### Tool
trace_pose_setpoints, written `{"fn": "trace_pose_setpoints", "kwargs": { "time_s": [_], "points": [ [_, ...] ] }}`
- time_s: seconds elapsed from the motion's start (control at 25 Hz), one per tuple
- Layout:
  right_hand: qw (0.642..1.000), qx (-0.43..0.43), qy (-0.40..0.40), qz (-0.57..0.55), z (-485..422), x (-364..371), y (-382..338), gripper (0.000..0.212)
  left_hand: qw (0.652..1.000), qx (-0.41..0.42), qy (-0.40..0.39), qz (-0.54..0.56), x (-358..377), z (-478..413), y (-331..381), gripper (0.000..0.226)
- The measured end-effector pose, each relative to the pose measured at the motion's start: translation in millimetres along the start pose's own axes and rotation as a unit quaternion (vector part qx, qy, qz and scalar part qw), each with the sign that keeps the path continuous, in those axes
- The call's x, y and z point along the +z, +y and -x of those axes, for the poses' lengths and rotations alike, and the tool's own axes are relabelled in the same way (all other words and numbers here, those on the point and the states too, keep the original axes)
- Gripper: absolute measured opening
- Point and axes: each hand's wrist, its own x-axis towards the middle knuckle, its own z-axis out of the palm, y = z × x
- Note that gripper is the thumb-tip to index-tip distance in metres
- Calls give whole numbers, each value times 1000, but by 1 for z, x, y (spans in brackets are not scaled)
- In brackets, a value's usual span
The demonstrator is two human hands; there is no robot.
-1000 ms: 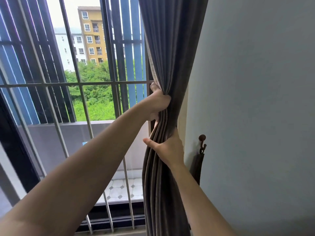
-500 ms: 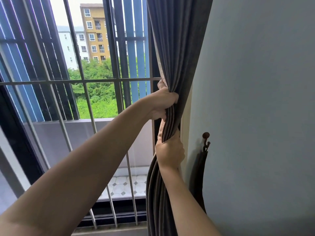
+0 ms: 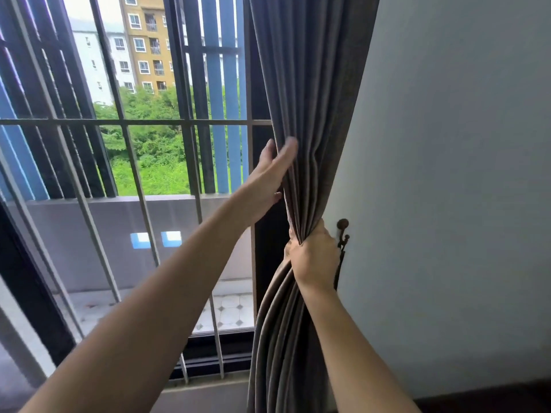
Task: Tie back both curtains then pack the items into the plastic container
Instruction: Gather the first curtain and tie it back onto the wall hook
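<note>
Right now my right hand (image 3: 313,259) has its grip closed around the gathered folds of the grey curtain (image 3: 307,93), bunching the cloth into a tight waist at the right edge of the window, just beside the pale wall (image 3: 447,174). Above my fist the curtain fans out wide toward the top of the view; below it the folds hang down in loose ropes past my forearm to the bottom of the view. My left hand (image 3: 269,177) is higher up and to the left, its grip open: the fingers are stretched out flat, their tips lying against the left edge of the cloth, and the thumb is apart from them on the window side. That hand looks a little blurred at the fingertips. Just right of my right fist, a small dark hook (image 3: 343,231) with a round knob is fixed to the wall, and a dark tieback cord (image 3: 338,269) hangs straight down from it, partly hidden behind my hand. The curtain and the hook are near each other, but I cannot tell whether they touch. To the left, the window bars (image 3: 125,135) cross in front of a balcony ledge (image 3: 119,201), green trees (image 3: 155,150) and 2 far buildings, one yellow (image 3: 146,43) and one white (image 3: 95,61).
</note>
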Motion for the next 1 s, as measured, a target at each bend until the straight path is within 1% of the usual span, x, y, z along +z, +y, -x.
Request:
{"fn": "trace_pose_setpoints", "kwargs": {
  "time_s": [0.04, 0.08, 0.12, 0.16, 0.2, 0.28, 0.32, 0.4, 0.6, 0.68, 0.8, 0.88, 0.96, 1.0],
  "points": [
    [1000, 1, -6, 4, -1, -9, 4, 39, 998, 5, 28, 48, 3, -3, -12, 86],
    [1000, 4, -12, 5, -2, -19, 8, 35, 995, 1, 62, 78, 6, -5, -24, 80],
    [1000, 8, -17, 0, -3, -29, 12, 32, 992, -14, 95, 82, 9, -7, -36, 70],
    [1000, 14, -20, -6, -5, -40, 16, 32, 991, -36, 119, 58, 11, -7, -48, 58],
    [1000, 20, -21, -5, -8, -50, 19, 32, 990, -56, 128, 12, 13, -8, -61, 48],
    [999, 27, -13, 20, -17, -66, 28, 34, 983, -77, 117, -121, 18, -13, -88, 30],
    [999, 27, -4, 34, -22, -72, 33, 35, 974, -77, 108, -183, 20, -16, -102, 26],
    [998, 23, 19, 54, -33, -82, 44, 35, 956, -79, 89, -269, 26, -23, -126, 24],
    [996, -4, 40, 83, -49, -105, 63, 36, 918, -123, 27, -377, 57, -41, -181, 22],
    [995, -4, 45, 93, -55, -113, 67, 36, 910, -141, 12, -388, 74, -49, -195, 25],
    [993, -7, 46, 109, -65, -120, 77, 38, 892, -140, 14, -430, 93, -63, -212, 35],
    [993, -11, 47, 107, -70, -125, 82, 38, 896, -146, 18, -420, 100, -71, -220, 36],
    [993, -16, 49, 103, -74, -128, 88, 37, 906, -168, 14, -389, 103, -80, -227, 35],
    [994, -15, 48, 102, -76, -129, 90, 37, 904, -181, 6, -388, 104, -83, -229, 35]
  ]
}}
